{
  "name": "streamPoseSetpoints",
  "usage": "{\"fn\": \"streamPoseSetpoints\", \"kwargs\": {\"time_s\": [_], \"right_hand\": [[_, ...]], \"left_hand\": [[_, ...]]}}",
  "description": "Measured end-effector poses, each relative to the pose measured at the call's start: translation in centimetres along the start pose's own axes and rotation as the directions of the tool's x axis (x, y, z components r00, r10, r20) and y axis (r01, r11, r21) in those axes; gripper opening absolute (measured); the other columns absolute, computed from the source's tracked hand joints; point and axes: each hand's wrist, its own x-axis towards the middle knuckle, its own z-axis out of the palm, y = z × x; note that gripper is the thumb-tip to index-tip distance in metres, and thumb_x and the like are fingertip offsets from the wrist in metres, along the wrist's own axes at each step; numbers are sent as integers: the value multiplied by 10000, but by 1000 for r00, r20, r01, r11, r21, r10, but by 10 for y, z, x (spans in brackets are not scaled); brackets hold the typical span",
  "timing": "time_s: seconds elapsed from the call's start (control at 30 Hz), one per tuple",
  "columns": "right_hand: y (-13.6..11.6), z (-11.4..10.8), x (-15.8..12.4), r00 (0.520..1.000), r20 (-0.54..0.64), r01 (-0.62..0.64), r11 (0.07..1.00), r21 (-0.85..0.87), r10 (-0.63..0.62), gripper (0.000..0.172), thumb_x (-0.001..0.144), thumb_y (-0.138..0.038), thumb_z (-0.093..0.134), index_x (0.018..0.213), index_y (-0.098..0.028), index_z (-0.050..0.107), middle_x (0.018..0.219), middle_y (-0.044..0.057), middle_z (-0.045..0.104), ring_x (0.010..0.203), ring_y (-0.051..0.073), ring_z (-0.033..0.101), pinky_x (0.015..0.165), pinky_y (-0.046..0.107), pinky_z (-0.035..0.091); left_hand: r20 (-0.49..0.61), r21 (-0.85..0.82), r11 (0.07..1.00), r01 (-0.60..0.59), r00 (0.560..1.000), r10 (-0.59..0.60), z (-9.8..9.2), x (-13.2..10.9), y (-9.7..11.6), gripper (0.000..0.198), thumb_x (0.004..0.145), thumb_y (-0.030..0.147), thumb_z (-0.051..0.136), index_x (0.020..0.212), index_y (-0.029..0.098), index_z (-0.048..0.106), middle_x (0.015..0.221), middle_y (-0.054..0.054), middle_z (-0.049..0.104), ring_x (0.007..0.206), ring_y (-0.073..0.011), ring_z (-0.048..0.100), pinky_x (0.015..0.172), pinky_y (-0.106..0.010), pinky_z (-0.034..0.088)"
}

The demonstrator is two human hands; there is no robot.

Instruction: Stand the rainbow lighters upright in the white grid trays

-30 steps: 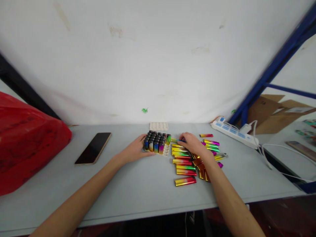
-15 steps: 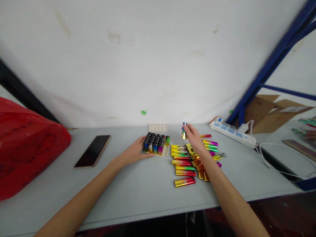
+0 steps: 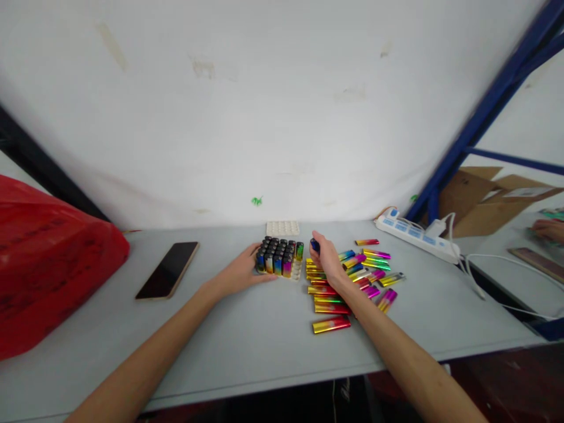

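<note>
Well, starting at the far left, a bulging red plastic bag [image 3: 53, 258] sits on the pale grey counter [image 3: 247, 346]. Just to its right lies a black smartphone with a gold edge [image 3: 167, 270], face up and apart from everything else.

My left hand [image 3: 240, 271] comes next. Its fingers [image 3: 256, 251] are loosely spread and pressed against the left side of the white plastic tray of upright rainbow-metallic lighters [image 3: 279, 257]; they rest on it and do not close round it. The lighters fill most of that tray, black caps up, with a few bare sockets showing along its right edge. Behind it, close to the wall, lies an empty white socket tray [image 3: 282, 227].

Just right of the filled tray, my right hand [image 3: 326, 261] hovers low over the counter. Its fingers [image 3: 319, 251] are clamped on a single blue-topped lighter [image 3: 314, 245], held roughly upright just beside the tray's right edge; I cannot tell whether it touches the tray.

Under and right of that wrist sprawls a loose heap of flat-lying rainbow-metallic lighters [image 3: 365, 276], with one gold-and-red lighter [image 3: 331, 324] lying alone nearest me. Further right, a white power strip with blue switches [image 3: 416, 238] runs along the back of the counter, cables trailing from it. At the far right edge, another person's hand [image 3: 549, 229] shows over a neighbouring surface.
</note>
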Motion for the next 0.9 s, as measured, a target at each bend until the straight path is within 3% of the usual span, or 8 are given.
{"fn": "streamPoseSetpoints", "kwargs": {"time_s": [0.17, 0.3, 0.4, 0.5, 0.7, 0.83, 0.9], "right_hand": [[-4, 4, -3, 994, -77, -71, 997, 14, 72, 660, 1129, -769, 503, 640, -343, 378, 525, -29, 330, 510, 179, 320, 512, 346, 279], [-9, 7, -4, 997, -56, -58, 998, 27, 59, 733, 1074, -982, 565, 739, -333, 508, 520, -53, 348, 494, 195, 377, 500, 348, 299], [-12, 7, -4, 1000, -21, -2, 998, 69, 4, 867, 939, -1174, 556, 808, -317, 579, 577, -77, 343, 509, 168, 323, 508, 330, 248], [-14, 3, -4, 999, 5, 42, 997, 72, -42, 920, 861, -1223, 592, 802, -305, 605, 620, -78, 358, 535, 147, 289, 520, 318, 214], [-13, -2, -4, 999, -33, 15, 1000, -13, -15, 821, 1004, -1047, 580, 629, -321, 505, 536, -32, 368, 531, 173, 364, 531, 345, 281], [-10, 4, -6, 998, -47, -42, 999, 1, 42, 706, 1074, -832, 532, 584, -332, 437, 504, -25, 353, 497, 169, 320, 506, 341, 287], [-10, 8, -6, 998, -38, -53, 998, 29, 54, 707, 1075, -851, 531, 603, -332, 445, 509, -40, 326, 487, 164, 298, 491, 331, 271]], "left_hand": [[-7, 1, 1000, -2, 1000, 2, 0, 0, -1, 929, 958, 791, 1021, 1683, 262, 781, 1809, -174, 721, 1700, -467, 686, 1542, -620, 482], [-3, -11, 1000, -3, 1000, 3, 1, 0, -3, 957, 956, 795, 1017, 1708, 263, 759, 1817, -179, 716, 1710, -467, 678, 1541, -639, 479], [-3, -10, 1000, -4, 1000, 4, 1, 1, -2, 937, 957, 789, 1023, 1692, 264, 773, 1801, -183, 729, 1701, -472, 687, 1533, -652, 488], [7, -3, 1000, -3, 1000, 3, 0, 0, 1, 914, 962, 774, 1029, 1680, 265, 784, 1805, -187, 728, 1700, -478, 687, 1531, -654, 495], [6, 4, 1000, -10, 1000, 10, -1, 0, -1, 888, 971, 774, 1019, 1659, 260, 791, 1811, -185, 722, 1715, -465, 674, 1543, -660, 470], [-10, -9, 1000, -1, 1000, 1, 0, 0, -2, 919, 953, 805, 1022, 1660, 263, 794, 1795, -175, 735, 1690, -462, 696, 1535, -639, 487], [-13, -11, 1000, -3, 1000, 3, 0, 0, -1, 925, 949, 804, 1027, 1667, 272, 791, 1793, -168, 738, 1689, -465, 696, 1533, -629, 493]]}}
